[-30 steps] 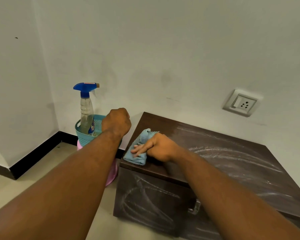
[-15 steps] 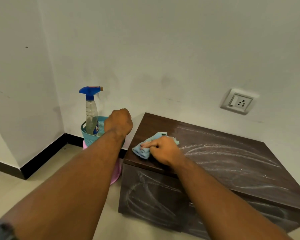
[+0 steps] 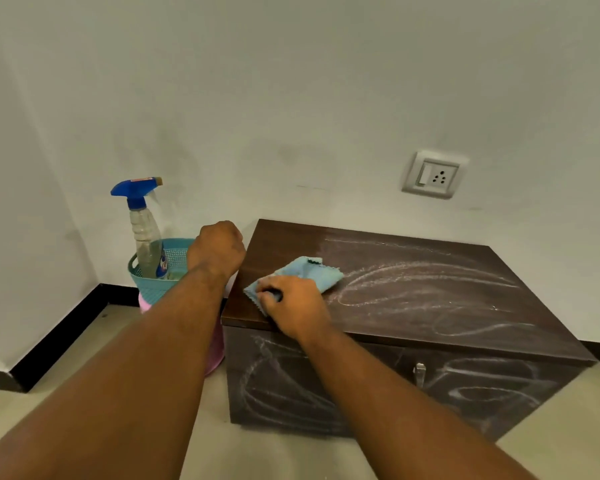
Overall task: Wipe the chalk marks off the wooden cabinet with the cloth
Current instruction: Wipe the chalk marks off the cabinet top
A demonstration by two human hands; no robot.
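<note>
A low dark wooden cabinet [image 3: 430, 306] stands against the wall, with white chalk swirls across its top and its front face. Its left strip of top looks free of chalk. My right hand [image 3: 293, 304] presses a light blue cloth [image 3: 305, 271] onto the top near the front left corner, fingers curled over the cloth. My left hand [image 3: 217, 249] hovers as a fist just left of the cabinet's left edge, holding nothing that I can see.
A teal basket [image 3: 153, 282] with a blue-topped spray bottle [image 3: 146, 237] sits on a pink stool [image 3: 215, 348] left of the cabinet. A wall socket [image 3: 433, 174] is above the cabinet. A metal handle [image 3: 420, 374] is on the front face. Beige floor lies in front.
My right hand has slid the cloth to the right along the cabinet top and the cloth has spread out wider. The left fist stays about where it was.
</note>
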